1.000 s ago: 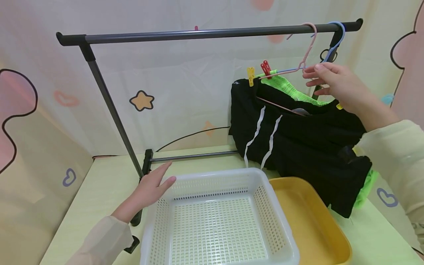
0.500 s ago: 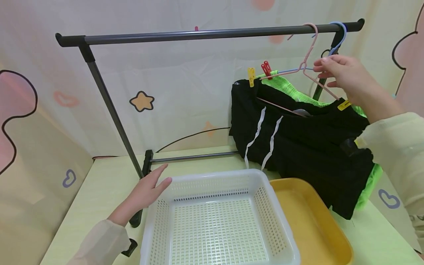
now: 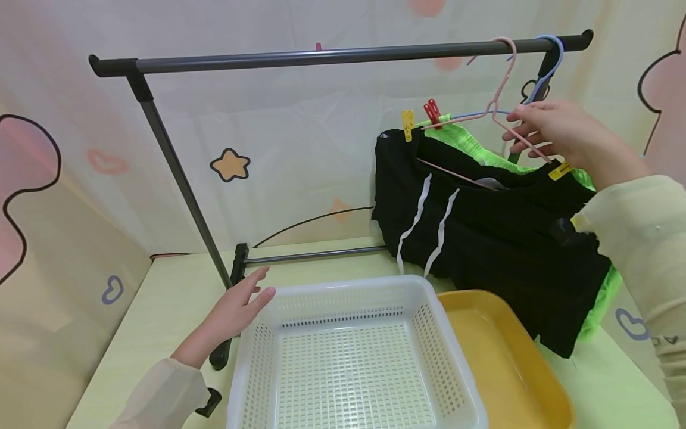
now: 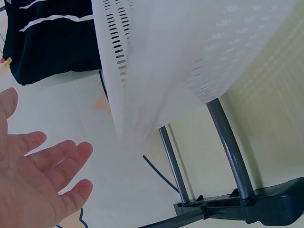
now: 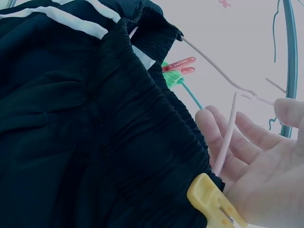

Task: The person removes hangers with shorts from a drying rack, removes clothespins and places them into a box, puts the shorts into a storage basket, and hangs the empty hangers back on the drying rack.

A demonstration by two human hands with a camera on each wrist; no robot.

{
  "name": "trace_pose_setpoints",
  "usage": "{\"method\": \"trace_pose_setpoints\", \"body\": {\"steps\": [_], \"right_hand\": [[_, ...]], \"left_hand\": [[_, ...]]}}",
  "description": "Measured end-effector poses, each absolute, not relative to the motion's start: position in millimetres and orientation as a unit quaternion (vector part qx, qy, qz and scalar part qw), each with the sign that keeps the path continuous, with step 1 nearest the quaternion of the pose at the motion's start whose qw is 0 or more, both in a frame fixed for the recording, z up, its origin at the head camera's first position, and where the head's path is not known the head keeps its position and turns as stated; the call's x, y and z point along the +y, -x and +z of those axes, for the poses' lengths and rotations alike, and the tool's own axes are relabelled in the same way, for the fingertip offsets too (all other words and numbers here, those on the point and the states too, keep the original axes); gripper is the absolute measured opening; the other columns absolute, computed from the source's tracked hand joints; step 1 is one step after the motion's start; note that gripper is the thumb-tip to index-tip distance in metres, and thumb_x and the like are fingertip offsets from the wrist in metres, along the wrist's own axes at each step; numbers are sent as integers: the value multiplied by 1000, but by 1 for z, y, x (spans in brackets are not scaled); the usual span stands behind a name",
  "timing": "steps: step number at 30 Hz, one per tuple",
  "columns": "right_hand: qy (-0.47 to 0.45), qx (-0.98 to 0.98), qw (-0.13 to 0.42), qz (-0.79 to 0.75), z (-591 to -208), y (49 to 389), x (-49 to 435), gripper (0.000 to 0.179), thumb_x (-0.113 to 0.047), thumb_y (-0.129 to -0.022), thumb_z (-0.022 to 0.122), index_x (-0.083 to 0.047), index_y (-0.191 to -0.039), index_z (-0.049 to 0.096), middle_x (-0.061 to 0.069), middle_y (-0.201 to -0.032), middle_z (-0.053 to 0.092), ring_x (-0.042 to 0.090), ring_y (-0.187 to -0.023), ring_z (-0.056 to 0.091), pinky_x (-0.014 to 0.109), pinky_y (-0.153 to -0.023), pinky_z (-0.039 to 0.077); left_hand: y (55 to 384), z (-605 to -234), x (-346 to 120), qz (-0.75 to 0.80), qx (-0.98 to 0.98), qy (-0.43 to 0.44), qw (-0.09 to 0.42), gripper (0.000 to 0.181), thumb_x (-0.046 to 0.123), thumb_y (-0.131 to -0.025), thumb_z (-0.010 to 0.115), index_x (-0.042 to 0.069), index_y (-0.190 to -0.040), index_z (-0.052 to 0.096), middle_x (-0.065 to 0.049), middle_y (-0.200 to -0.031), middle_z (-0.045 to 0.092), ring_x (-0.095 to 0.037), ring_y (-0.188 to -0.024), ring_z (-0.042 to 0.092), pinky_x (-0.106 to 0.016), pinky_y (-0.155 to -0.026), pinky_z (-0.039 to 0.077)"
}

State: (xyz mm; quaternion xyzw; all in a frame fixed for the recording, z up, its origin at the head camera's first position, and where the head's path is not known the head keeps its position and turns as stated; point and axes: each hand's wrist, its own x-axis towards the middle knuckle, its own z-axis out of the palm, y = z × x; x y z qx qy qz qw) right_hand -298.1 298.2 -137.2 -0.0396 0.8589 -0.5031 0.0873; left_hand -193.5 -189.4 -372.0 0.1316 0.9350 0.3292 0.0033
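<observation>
Black shorts (image 3: 493,238) with white drawstrings hang from a pink hanger (image 3: 501,86), held by a yellow clothespin (image 3: 408,125) at one side and another yellow clothespin (image 5: 209,197) at the other. Behind them a bright green garment (image 3: 463,142) hangs on a blue hanger (image 3: 561,56), with a red clothespin (image 3: 431,111). My right hand (image 3: 573,134) is at the pink hanger's right arm; its loosely bent fingers lie behind that arm, thumb apart. Contact is unclear. My left hand (image 3: 227,313), fingers spread and relaxed, is by the left rim of the white basket (image 3: 348,285).
A dark metal rack (image 3: 300,58) spans the back, its left post (image 3: 182,185) slanting down to the table (image 3: 139,333). Beside the basket, partly under it, lies a yellow tray (image 3: 504,351). A patterned curtain (image 3: 300,137) forms the backdrop.
My right hand has shifted right, rising and then dropping again, uncovering the pink hanger's right arm and the right yellow clothespin. The left hand has drifted slightly left. Both hangers stay on the bar.
</observation>
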Motion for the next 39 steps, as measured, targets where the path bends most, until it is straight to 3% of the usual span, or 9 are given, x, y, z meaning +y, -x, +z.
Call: {"method": "trace_pose_setpoints", "body": {"steps": [4,13,20,39], "right_hand": [[32,866,109,-488,-138,300,299,28,-47,-86,45,-24,-100,51,-13,-77,66,9,-68,62,27,-61,45],[18,858,125,-498,-134,302,298,12,-32,-89,49,-27,-84,60,-9,-74,67,13,-62,60,27,-58,44],[11,856,121,-503,-136,305,301,22,-16,-92,43,-27,-84,61,-9,-75,67,14,-62,57,27,-57,43],[14,815,81,-573,-133,303,299,31,-9,-92,42,-25,-82,67,-4,-71,68,13,-55,50,23,-49,37]], "left_hand": [[192,-372,-190,330,935,-132,3,62,47,-91,38,10,-140,24,-16,-137,37,-32,-117,45,-51,-89,39],[192,-370,-190,331,934,-133,2,61,46,-91,38,9,-139,25,-16,-136,38,-30,-114,48,-51,-88,39],[191,-370,-190,329,934,-136,4,62,44,-92,38,8,-139,24,-18,-136,38,-30,-112,50,-50,-88,40],[190,-366,-191,328,935,-134,3,61,43,-92,38,7,-139,23,-19,-136,37,-29,-112,50,-50,-88,40]]}}
